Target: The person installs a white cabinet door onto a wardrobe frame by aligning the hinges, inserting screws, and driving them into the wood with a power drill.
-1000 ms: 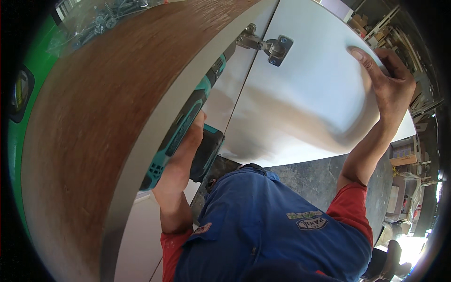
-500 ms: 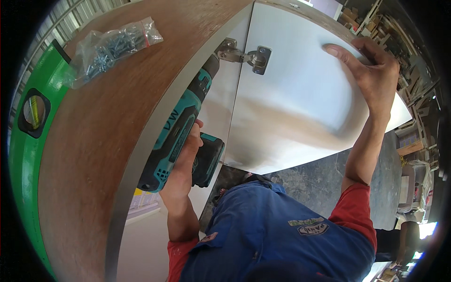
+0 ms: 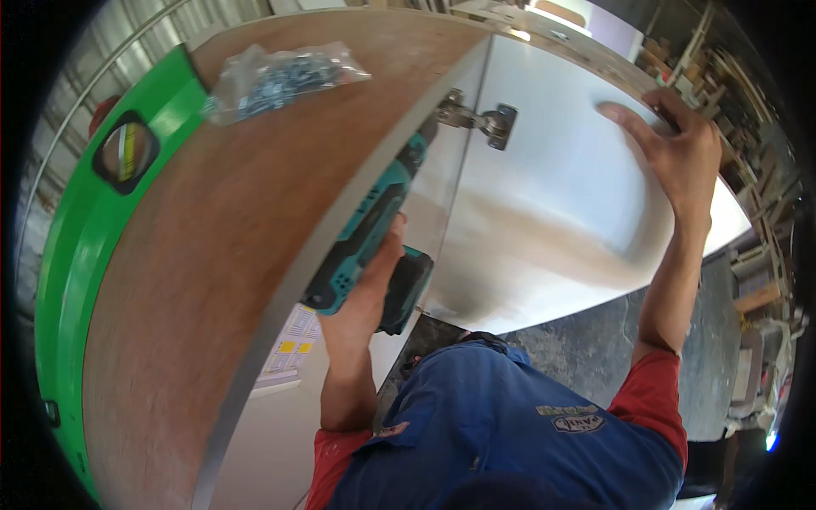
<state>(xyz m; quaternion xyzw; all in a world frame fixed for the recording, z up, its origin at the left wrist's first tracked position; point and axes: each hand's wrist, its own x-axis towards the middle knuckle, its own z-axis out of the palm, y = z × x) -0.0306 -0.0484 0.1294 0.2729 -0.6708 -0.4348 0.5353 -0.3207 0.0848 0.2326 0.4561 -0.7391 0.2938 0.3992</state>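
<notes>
1. At the far left of the frame a green spirit level [image 3: 81, 255] lies along the edge of the brown wooden panel [image 3: 229, 255], its yellow vial window toward the upper left.
2. In the upper left, a clear bag of screws [image 3: 276, 78] rests on that panel, well apart from both hands.
3. Left of centre, the left hand [image 3: 370, 293] is wrapped tight around the grip of a teal cordless drill [image 3: 370, 229], just below the panel's grey front edge.
4. The drill's long axis runs from the battery at lower centre up and to the right, its nose pointing at the metal hinge [image 3: 476, 119] at upper centre. The tip is hidden behind the panel edge, so I cannot tell whether it touches a screw.
5. The hinge sits where the panel meets the white door [image 3: 544, 229], up and to the right of the left hand and to the left of the right hand; the drill reaches nearer to it than either hand does.
6. In the upper right, the right hand [image 3: 680, 157] is spread wide and flat, fingers splayed, pressed against the door near its far edge, gripping nothing.
</notes>
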